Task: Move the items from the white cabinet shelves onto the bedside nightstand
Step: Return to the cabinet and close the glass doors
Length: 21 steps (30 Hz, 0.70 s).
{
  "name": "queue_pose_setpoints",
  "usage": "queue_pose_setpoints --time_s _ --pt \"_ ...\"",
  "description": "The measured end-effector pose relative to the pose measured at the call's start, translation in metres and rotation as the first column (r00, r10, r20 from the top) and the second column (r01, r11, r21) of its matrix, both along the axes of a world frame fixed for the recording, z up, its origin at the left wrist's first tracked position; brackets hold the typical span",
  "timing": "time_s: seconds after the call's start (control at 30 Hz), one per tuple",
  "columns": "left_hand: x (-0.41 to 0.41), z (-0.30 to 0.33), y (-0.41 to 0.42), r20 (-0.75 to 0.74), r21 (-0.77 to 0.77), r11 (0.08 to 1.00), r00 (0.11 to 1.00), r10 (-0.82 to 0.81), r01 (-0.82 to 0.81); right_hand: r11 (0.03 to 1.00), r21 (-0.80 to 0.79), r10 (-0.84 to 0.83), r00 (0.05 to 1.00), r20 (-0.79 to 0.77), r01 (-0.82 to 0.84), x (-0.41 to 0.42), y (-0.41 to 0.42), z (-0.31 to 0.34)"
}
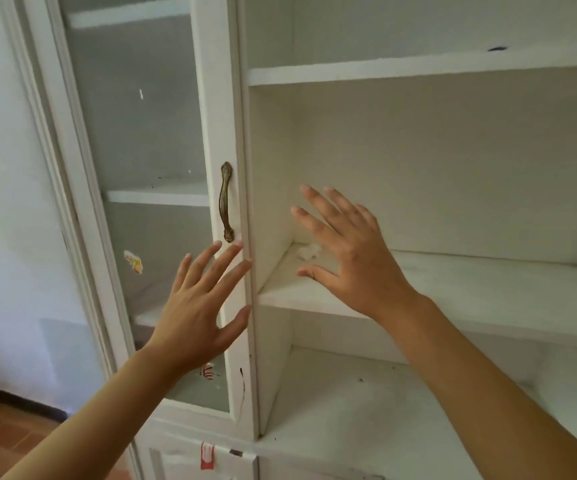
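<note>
The white cabinet (418,69) fills the view, its right side open with several shelves. My right hand (353,251) is held inside the middle shelf (488,289) with fingers spread straight, holding nothing. Just beyond its fingers a small white crumpled scrap (309,251) lies in the shelf's back left corner. My left hand (197,303) is raised in front of the glass door's frame, fingers spread, fingertips near the frame edge below the bronze handle (226,201). The nightstand is out of view.
The glass door (141,133) on the left is closed, with stickers (133,261) on the pane and shelves behind it. A small dark mark (497,49) lies on the upper shelf. The lower shelf (366,410) carries specks of dirt. Wooden floor (0,434) shows bottom left.
</note>
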<state>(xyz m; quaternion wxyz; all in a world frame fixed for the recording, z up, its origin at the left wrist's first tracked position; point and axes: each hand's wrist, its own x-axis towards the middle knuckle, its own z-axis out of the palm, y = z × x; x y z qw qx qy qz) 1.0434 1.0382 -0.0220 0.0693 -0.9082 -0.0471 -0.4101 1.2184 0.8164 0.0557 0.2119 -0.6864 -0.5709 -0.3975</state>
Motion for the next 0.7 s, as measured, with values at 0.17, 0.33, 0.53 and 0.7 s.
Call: queue_pose_setpoints --time_s 0.17,0.33,0.53,0.7 --pt "-0.014 0.016 -0.049 0.075 -0.024 0.991 0.989 -0.130 0.132 0.994 0.011 -0.111 0.994 -0.002 0.111 -0.034 -0.063 0.009" --pt "-0.016 0.022 -0.102 0.096 -0.085 0.965 0.966 -0.241 0.249 0.979 0.013 -0.202 0.979 0.005 0.202 -0.064 -0.134 0.005" --pt "0.000 0.033 -0.178 0.131 -0.115 0.902 0.907 -0.401 0.416 0.935 0.016 -0.354 0.935 0.002 0.354 -0.085 -0.225 0.008" --pt "0.019 0.048 -0.237 0.178 -0.088 0.846 0.844 -0.506 0.526 0.892 0.062 -0.449 0.893 0.003 0.448 -0.097 -0.292 0.018"
